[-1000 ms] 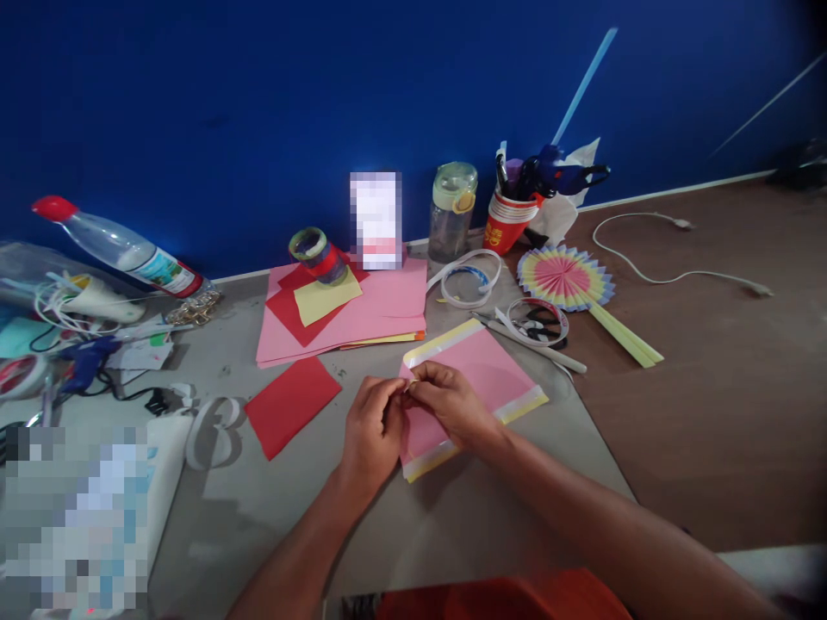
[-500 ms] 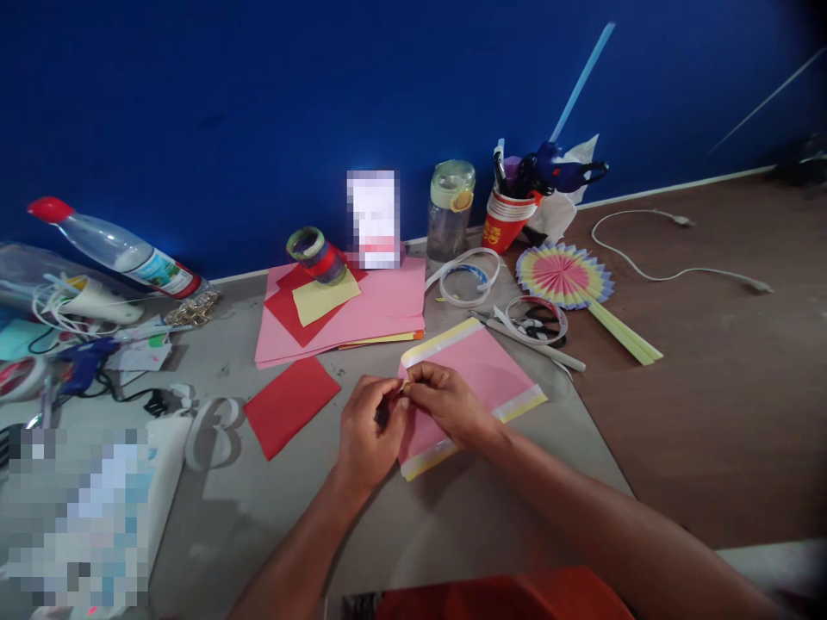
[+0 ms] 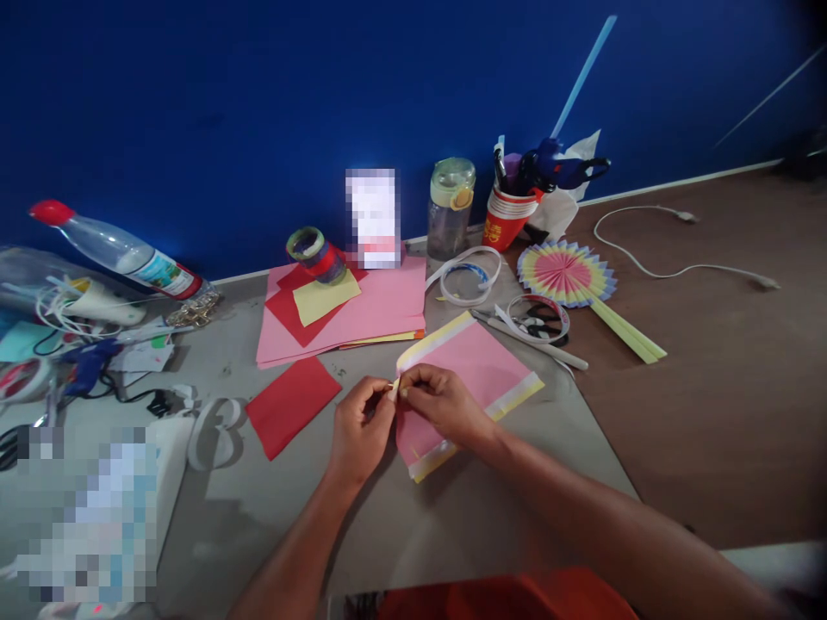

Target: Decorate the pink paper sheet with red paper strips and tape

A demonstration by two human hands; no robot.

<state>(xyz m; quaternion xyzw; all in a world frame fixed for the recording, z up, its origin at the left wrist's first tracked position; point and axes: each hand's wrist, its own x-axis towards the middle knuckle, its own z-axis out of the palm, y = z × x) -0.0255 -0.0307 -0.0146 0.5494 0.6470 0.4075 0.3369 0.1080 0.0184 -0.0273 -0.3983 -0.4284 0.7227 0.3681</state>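
Note:
A pink paper sheet with white and yellow bands along its edges lies tilted on the grey mat. My left hand is closed at the sheet's left edge, thumb and forefinger pinching a small pale-yellow bit there. Whether that bit is a fold of the sheet or a separate strip, I cannot tell. Right against it, my right hand pinches the same edge from above and covers part of the sheet. A red paper piece lies left of my hands. A finished-looking pleated paper fan with a yellow handle rests to the right.
Behind are stacked pink sheets with a tape roll on top, a water bottle and a red paper cup of tools. A cutter-like tool and tape rings lie nearby. A glue gun and plastic bottle are left.
Both hands have shifted slightly left along with the pinched edge. The pale-yellow bit between the fingers now shows more, and the sheet has moved a little left.

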